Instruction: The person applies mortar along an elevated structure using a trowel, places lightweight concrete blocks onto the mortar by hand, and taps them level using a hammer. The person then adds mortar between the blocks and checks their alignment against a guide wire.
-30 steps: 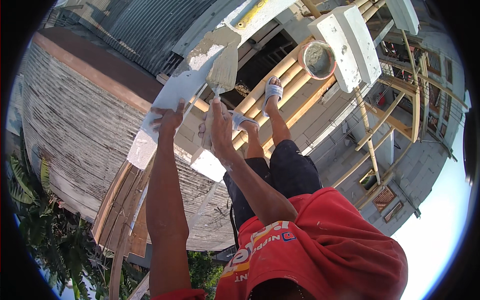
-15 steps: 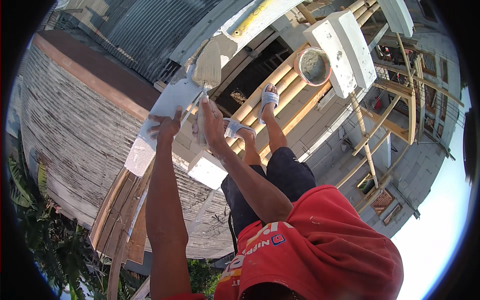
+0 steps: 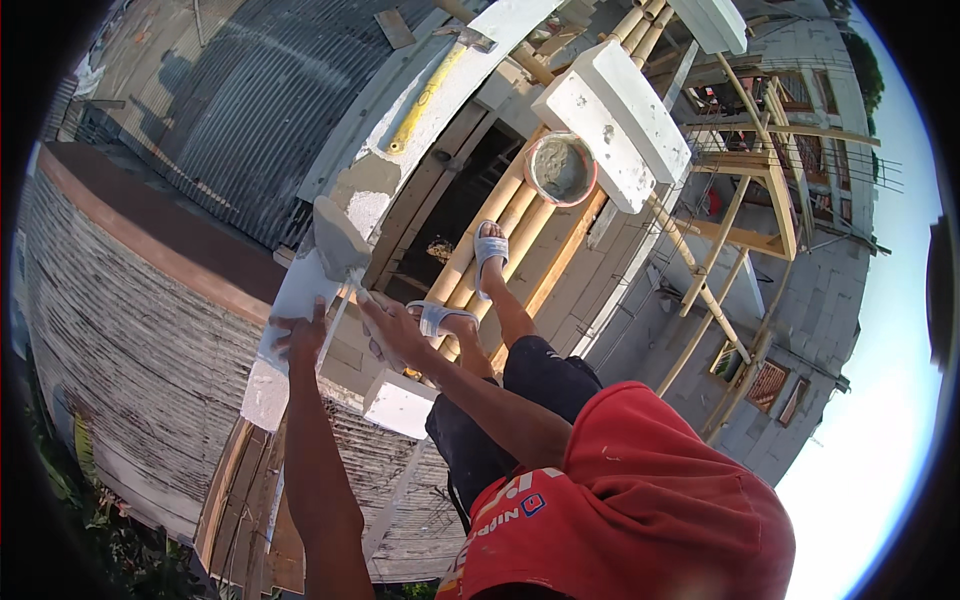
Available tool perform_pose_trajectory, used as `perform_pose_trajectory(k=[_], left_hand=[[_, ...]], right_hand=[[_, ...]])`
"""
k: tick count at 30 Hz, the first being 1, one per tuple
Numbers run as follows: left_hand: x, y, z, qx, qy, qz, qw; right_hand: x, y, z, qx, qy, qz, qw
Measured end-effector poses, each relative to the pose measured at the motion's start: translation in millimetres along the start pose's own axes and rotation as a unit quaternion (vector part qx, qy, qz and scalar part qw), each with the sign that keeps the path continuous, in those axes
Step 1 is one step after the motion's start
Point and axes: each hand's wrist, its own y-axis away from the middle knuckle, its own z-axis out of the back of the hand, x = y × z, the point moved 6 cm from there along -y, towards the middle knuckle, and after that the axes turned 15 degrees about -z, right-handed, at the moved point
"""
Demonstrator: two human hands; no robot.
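My left hand [image 3: 303, 332] rests with its fingers spread on a pale block [image 3: 262, 390] at the near end of the wall top. My right hand [image 3: 392, 330] is closed around the handle of a trowel [image 3: 340, 238]. The trowel's grey, mortar-smeared blade lies at the far end of that block, beside a patch of grey mortar [image 3: 366, 180] on the wall. Farther along the wall top lies a hammer [image 3: 428, 100] with a yellow handle.
My sandalled feet stand on bamboo poles [image 3: 515, 215]. A bucket of mortar [image 3: 560, 168] stands to the right, beside white blocks [image 3: 612, 125]. Another white block [image 3: 400, 404] sits below my right hand. Corrugated roofing [image 3: 150, 330] spreads left; bamboo and timber scaffolding [image 3: 735, 215] rises right.
The view has shifted, so the scene sits lower and farther left. The trowel blade has turned and come slightly closer to my left hand, which stays on the block.
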Motion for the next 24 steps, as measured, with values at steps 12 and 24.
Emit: perform_pose_trajectory(k=[12,24], left_hand=[[9,-8,-8,-0.023,0.016,0.018,0.999],[30,-21,5,-0.144,-0.076,0.019,0.986]], right_hand=[[13,116,143,-0.157,0.271,-0.013,0.95],[206,154,298,-0.355,0.226,0.177,0.89]])
